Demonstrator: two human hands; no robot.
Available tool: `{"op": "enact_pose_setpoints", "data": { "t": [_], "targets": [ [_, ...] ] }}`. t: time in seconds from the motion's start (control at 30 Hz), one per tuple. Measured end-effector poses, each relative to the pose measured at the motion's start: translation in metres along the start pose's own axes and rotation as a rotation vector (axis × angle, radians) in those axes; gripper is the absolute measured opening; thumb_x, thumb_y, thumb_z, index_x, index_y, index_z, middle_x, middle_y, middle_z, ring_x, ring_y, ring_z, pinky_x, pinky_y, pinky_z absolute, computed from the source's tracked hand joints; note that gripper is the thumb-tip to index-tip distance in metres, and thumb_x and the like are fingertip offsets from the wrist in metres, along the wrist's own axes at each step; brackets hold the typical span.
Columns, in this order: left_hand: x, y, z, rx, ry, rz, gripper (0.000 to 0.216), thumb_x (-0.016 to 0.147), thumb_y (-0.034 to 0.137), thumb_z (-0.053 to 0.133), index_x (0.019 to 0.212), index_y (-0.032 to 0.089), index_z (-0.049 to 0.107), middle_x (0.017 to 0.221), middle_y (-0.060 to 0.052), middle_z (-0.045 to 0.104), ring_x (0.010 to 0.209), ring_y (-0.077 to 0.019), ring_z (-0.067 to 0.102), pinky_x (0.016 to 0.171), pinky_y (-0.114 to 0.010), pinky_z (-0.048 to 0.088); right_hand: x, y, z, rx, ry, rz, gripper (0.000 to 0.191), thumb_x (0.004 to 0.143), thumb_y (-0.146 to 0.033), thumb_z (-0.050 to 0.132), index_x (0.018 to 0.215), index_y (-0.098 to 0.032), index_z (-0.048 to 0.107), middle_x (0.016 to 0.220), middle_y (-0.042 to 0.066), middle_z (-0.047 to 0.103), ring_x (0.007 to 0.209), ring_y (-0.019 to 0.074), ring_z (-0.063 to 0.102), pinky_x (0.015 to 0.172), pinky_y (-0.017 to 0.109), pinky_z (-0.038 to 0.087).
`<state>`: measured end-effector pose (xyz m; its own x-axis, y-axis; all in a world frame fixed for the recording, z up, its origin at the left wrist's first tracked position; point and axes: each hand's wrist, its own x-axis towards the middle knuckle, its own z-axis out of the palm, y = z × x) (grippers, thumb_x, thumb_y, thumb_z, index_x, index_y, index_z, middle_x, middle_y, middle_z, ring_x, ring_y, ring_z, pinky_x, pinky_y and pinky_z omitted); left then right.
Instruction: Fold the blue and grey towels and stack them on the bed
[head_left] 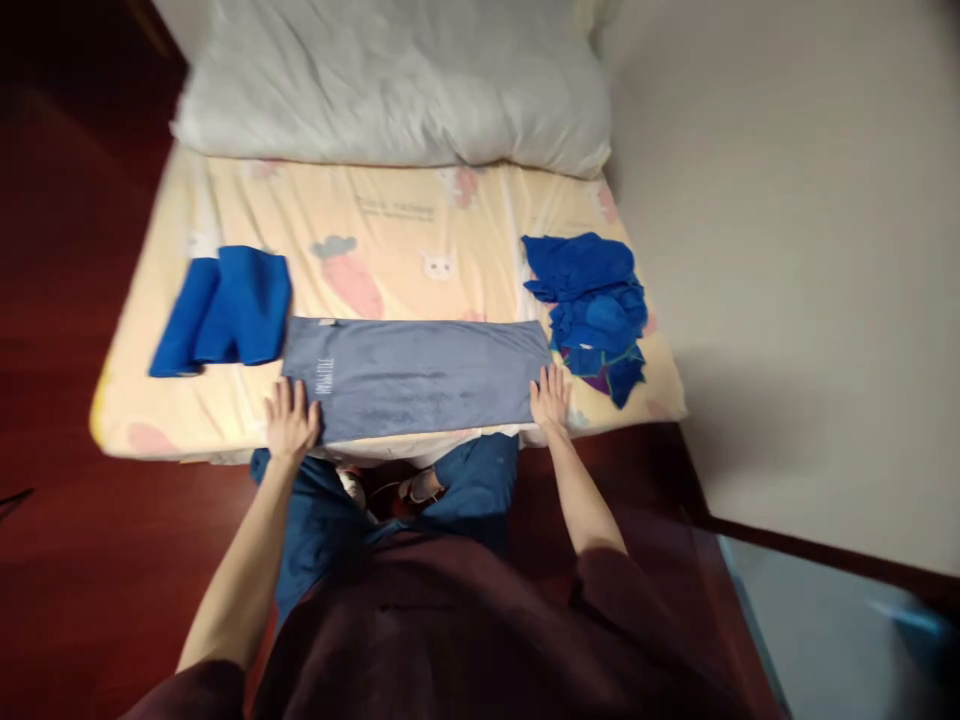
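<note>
A grey-blue towel-like cloth (420, 375) lies flat as a long strip near the bed's front edge, with white lettering at its left end. My left hand (291, 420) rests on its left end, fingers spread. On the right end lies my right hand (551, 400), its fingers stretched out and flat. Beyond my left hand are folded or rolled blue cloths (244, 305). Close to my right fingertips sits a crumpled pile of blue cloths (592, 290), with purple and green showing on its nearest piece.
The bed (420, 240) has a yellow sheet printed with carrots and rabbits. A large pale pillow or bedding bundle (397, 90) fills its far end. A light wall (787, 250) borders the right side. Dark red flooring (97, 560) shows at the left.
</note>
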<state>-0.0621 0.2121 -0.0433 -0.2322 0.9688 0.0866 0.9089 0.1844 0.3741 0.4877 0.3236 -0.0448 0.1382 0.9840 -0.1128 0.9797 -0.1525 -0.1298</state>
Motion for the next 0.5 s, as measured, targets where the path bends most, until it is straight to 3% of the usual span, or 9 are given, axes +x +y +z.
{"op": "enact_pose_setpoints", "data": {
  "t": [0.07, 0.13, 0.27, 0.4, 0.5],
  "targets": [
    [-0.018, 0.000, -0.004, 0.002, -0.040, 0.020, 0.068, 0.101, 0.043, 0.032, 0.157, 0.004, 0.034, 0.168, -0.019, 0.018, 0.157, -0.0305, 0.008, 0.126, -0.053, 0.006, -0.024, 0.005, 0.007, -0.005, -0.035, -0.012, 0.067, 0.104, -0.045, 0.014, 0.163, -0.013, 0.021, 0.171, 0.007, 0.011, 0.159, 0.0192, 0.002, 0.128, 0.046, 0.004],
    [-0.042, -0.004, -0.007, 0.021, -0.035, -0.033, 0.069, 0.100, 0.042, 0.031, 0.157, 0.004, 0.033, 0.167, -0.018, 0.020, 0.157, -0.0299, 0.011, 0.127, -0.052, 0.007, -0.044, 0.015, 0.014, 0.012, -0.063, 0.103, 0.071, 0.102, -0.048, 0.010, 0.163, -0.012, 0.019, 0.171, 0.009, 0.010, 0.159, 0.0225, 0.003, 0.127, 0.050, 0.007],
    [-0.095, -0.026, -0.011, 0.021, 0.023, -0.223, 0.070, 0.101, 0.041, 0.028, 0.159, 0.002, 0.028, 0.167, -0.020, 0.020, 0.157, -0.0315, 0.011, 0.126, -0.054, 0.011, -0.072, 0.026, 0.021, 0.129, 0.042, 0.250, 0.080, 0.098, -0.052, 0.008, 0.162, -0.007, 0.022, 0.169, 0.015, 0.015, 0.158, 0.0316, 0.007, 0.126, 0.059, 0.009],
    [-0.149, -0.044, -0.005, -0.084, 0.045, -0.401, 0.076, 0.099, 0.046, 0.027, 0.159, 0.000, 0.025, 0.168, -0.023, 0.013, 0.157, -0.0330, 0.008, 0.126, -0.053, 0.016, -0.134, -0.006, 0.041, 0.330, 0.276, 0.315, 0.083, 0.093, -0.058, 0.006, 0.163, -0.016, 0.022, 0.169, 0.013, 0.019, 0.157, 0.0301, 0.013, 0.125, 0.057, 0.020],
    [-0.183, -0.048, 0.002, -0.207, -0.023, -0.486, 0.073, 0.097, 0.050, 0.028, 0.160, 0.013, 0.030, 0.168, -0.014, 0.021, 0.156, -0.0268, 0.017, 0.127, -0.043, 0.022, -0.200, -0.044, 0.070, 0.506, 0.208, 0.319, 0.084, 0.089, -0.068, 0.015, 0.159, -0.026, 0.034, 0.164, 0.010, 0.034, 0.153, 0.0314, 0.029, 0.122, 0.052, 0.032]
  ]
}}
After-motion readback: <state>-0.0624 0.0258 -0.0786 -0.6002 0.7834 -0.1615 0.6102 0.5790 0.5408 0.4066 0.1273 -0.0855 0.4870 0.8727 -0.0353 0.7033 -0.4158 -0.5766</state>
